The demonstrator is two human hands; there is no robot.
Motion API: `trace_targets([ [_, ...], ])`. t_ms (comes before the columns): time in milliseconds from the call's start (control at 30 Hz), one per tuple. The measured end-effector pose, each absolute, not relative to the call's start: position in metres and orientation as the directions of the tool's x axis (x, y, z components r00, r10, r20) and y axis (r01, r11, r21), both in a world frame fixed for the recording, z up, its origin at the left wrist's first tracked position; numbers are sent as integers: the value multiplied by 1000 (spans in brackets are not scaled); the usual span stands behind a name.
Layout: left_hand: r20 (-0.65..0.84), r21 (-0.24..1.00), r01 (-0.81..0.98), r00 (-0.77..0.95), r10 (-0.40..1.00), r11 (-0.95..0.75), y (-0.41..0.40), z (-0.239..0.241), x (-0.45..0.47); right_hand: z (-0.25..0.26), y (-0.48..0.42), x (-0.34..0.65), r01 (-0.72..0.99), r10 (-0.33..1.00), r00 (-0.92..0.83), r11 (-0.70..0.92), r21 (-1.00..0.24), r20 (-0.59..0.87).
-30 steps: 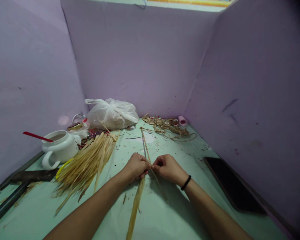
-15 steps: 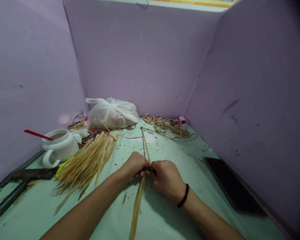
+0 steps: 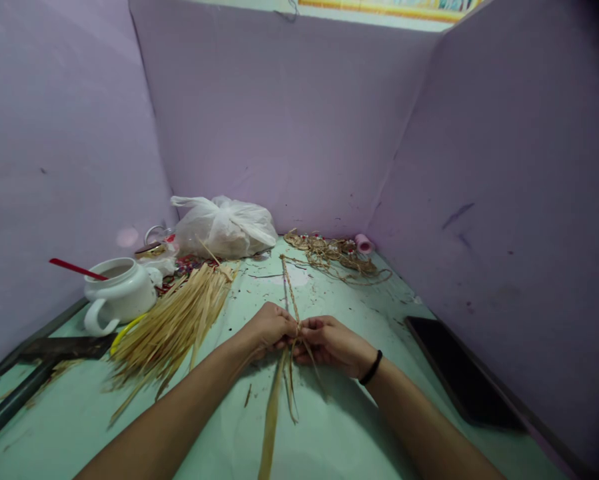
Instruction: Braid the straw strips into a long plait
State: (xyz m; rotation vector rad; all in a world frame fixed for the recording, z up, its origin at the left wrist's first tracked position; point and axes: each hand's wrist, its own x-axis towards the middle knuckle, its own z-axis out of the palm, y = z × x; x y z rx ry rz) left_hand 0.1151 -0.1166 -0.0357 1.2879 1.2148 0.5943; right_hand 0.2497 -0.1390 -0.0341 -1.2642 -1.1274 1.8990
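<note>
Since left hand (image 3: 270, 329) and right hand (image 3: 332, 341) both pinch the braid (image 3: 291, 288) at its near end, I'm guessing that stops the loose strands (image 3: 278, 393) unravelling.

White pot (image 3: 116, 293), plastic bag (image 3: 224, 227) left — dark phone (image 3: 459, 373) right.

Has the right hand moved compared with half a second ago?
Yes. The right hand turned, its wrist swinging toward the far wall, judged against the black slab; it still pinches the braid.

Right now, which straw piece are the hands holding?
The braided straw cord, pinched by left hand and right hand; the loose strip pile and far coils lie untouched.
</note>
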Motion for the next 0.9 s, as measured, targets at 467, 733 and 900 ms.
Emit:
trace_targets([
  [467,-330,932,286,413,849,223,-111,-39,109,-54,-127,258,96,821,-400,-403,-910,-407],
  [733,-338,816,569,333,880,98,-114,-37,108,-54,-130,250,252,916,-239,-262,-932,-322],
  [900,-406,818,550,344,847,169,-114,-30,104,-53,-130,249,202,929,-232,-244,-949,-288],
])
